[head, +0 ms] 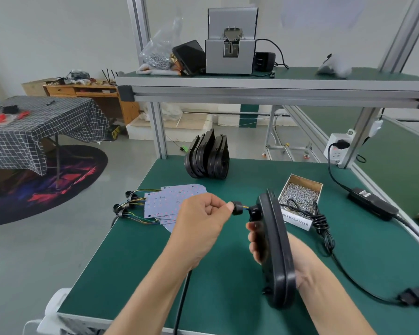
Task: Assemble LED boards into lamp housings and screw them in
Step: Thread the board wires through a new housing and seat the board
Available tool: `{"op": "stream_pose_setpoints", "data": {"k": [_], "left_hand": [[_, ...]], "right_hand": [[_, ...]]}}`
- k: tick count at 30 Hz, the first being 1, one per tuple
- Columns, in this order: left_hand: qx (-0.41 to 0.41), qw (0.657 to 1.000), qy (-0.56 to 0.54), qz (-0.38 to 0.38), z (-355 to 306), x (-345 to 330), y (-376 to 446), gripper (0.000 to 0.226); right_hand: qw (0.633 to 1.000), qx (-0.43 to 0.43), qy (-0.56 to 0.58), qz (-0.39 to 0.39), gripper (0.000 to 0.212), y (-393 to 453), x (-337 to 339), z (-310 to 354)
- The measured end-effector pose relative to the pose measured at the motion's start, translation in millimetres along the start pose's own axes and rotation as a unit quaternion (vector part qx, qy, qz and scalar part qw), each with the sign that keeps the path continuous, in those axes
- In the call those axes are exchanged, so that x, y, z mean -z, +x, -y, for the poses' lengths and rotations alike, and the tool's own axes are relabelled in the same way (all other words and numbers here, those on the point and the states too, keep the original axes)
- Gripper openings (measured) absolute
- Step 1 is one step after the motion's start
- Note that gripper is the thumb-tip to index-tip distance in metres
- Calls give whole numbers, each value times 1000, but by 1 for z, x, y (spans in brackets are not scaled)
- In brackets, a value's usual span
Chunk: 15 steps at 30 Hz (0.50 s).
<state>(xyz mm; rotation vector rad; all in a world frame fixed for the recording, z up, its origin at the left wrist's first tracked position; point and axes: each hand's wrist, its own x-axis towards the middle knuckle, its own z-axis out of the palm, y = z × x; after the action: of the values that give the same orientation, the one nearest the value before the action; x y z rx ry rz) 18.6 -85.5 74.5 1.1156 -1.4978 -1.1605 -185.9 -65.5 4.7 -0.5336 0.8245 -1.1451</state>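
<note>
My right hand grips a black lamp housing held on edge above the green bench, fingers wrapped over its left face. My left hand pinches a small black cable connector whose coloured wires run into the housing's back socket. The inside of the housing faces away from me and is hidden. A pile of bluish LED boards with coloured leads lies on the bench to the left. More black housings stand stacked at the bench's far edge.
An open box of screws sits right of the housing, with a coiled black cable beside it. A power adapter and its cord lie on the right. A screw feeder machine stands on the upper shelf. The green bench ends on the left.
</note>
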Motion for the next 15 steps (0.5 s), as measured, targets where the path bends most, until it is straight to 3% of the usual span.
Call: {"op": "stream_pose_setpoints", "data": {"k": [4, 8, 10, 13, 15], "left_hand": [[-4, 1000, 19, 0, -7, -10, 8, 25], [-17, 998, 62, 0, -9, -14, 10, 25], [-21, 996, 90, -3, -7, -13, 7, 23], [-29, 991, 128, -2, -3, -14, 5, 22], [-43, 985, 166, 11, -3, -18, 5, 22]], "right_hand": [[995, 37, -64, -66, 49, -3, -9, -6], [983, 85, -120, -112, 30, -9, -3, 0], [971, 129, -120, -164, 30, -15, 1, 7], [910, 294, -192, -221, 24, -34, -10, 18], [831, 383, -371, -159, 36, -45, -28, 22]]}}
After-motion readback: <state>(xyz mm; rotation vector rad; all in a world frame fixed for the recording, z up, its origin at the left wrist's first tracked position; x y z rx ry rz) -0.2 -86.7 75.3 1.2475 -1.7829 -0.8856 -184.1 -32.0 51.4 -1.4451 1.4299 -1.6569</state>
